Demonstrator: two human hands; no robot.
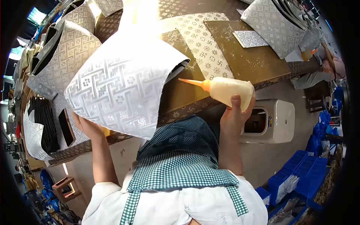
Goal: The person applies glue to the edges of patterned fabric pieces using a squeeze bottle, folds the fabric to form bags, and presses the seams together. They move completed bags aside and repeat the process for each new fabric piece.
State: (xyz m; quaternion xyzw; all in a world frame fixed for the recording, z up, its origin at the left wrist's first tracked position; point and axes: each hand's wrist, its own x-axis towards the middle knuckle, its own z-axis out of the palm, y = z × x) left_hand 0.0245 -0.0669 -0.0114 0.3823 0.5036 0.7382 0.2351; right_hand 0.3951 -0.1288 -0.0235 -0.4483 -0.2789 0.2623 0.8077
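My right hand [235, 118] is wrapped round a cream squeeze bottle [229, 89] with a long orange nozzle, which looks like a glue bottle. The nozzle points left, towards the dark edge of a large silver-white patterned fabric piece [116, 86]; a small gap seems to lie between them. My left hand [88, 126] grips that piece at its lower left, with most fingers hidden behind it. The piece is raised and tilted over the table, its black inner side showing along the right edge. Strong light washes out its upper part.
A brown board [247, 56] and a cream patterned strip [210, 48] lie on the table. More silver patterned pieces [272, 26] are stacked right and left. A phone [66, 127] rests at left. A beige plastic stool [284, 122] stands on the floor; another person [322, 71] sits far right.
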